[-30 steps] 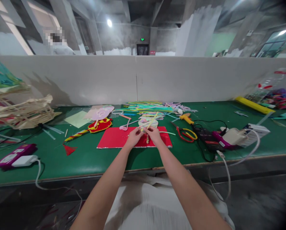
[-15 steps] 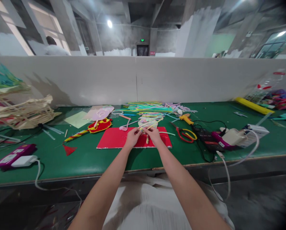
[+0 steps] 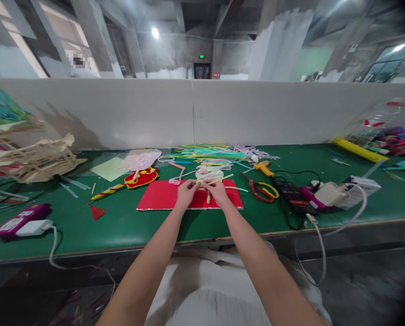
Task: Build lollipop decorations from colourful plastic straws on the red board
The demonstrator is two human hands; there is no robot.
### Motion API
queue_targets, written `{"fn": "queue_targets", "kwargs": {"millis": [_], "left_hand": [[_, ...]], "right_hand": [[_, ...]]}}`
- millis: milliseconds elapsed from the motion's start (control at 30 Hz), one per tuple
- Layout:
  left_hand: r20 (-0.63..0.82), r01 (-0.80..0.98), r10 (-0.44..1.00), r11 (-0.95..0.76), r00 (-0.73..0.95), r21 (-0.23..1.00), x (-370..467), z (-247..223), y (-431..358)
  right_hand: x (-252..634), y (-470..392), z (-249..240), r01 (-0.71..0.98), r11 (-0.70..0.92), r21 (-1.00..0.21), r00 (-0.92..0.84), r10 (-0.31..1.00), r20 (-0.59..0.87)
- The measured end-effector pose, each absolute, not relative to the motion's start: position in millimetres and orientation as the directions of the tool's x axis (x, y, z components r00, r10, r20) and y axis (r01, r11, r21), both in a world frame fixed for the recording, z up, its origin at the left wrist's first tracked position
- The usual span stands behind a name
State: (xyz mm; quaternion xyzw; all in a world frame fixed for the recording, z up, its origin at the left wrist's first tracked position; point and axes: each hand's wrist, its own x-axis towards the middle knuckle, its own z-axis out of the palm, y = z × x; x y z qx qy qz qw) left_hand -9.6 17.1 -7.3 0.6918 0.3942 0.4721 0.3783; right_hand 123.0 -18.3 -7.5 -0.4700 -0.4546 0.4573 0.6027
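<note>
My left hand (image 3: 186, 194) and my right hand (image 3: 216, 190) meet over a red board (image 3: 158, 195) at the middle of the table. Fingertips of both pinch a thin yellow strip that looks like a pipe cleaner (image 3: 226, 177); its free end sticks out past my right fingers. Just beyond them lies a pale round piece (image 3: 209, 173) with a pinkish decoration on it. A short handle-like stick (image 3: 208, 198) shows between my hands. To the left of the round piece is a pink heart-shaped piece (image 3: 174, 181).
Pastel pipe cleaners (image 3: 216, 154) lie piled at the back. Right of the board are red-and-yellow-handled pliers or scissors (image 3: 265, 192), a yellow glue gun (image 3: 264, 169) and power strips with cables. A tasselled red-and-yellow fan-shaped piece (image 3: 141, 178) and a wooden-stick model (image 3: 35, 158) stand left.
My fingers have shifted slightly on the yellow pipe cleaner, and its free end lies at a flatter angle. My left hand has moved a little left. The table items stay put.
</note>
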Motion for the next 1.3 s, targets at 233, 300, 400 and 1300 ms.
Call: {"fn": "queue_targets", "kwargs": {"millis": [233,300,400,1300], "left_hand": [[0.330,0.143,0.930,-0.353,0.163,0.925,-12.8,-9.6,21.8],[0.322,0.139,0.933,-0.345,0.163,0.928,-12.6,-9.0,21.6],[0.328,0.162,0.927,-0.357,0.184,0.920,-11.8,-8.0,20.0],[0.351,0.330,0.868,-0.465,0.351,0.821,-11.4,-13.8,18.5]], "right_hand": [[123.5,-15.2,-13.1,-0.069,0.150,-0.986,0.163,0.977,0.137],[124.4,-15.3,-13.8,-0.048,0.137,-0.989,0.179,0.976,0.127],[125.9,-14.5,-13.9,-0.013,0.155,-0.988,0.232,0.961,0.148],[124.6,-16.7,-11.9,-0.012,0.168,-0.986,0.220,0.962,0.161]]}}
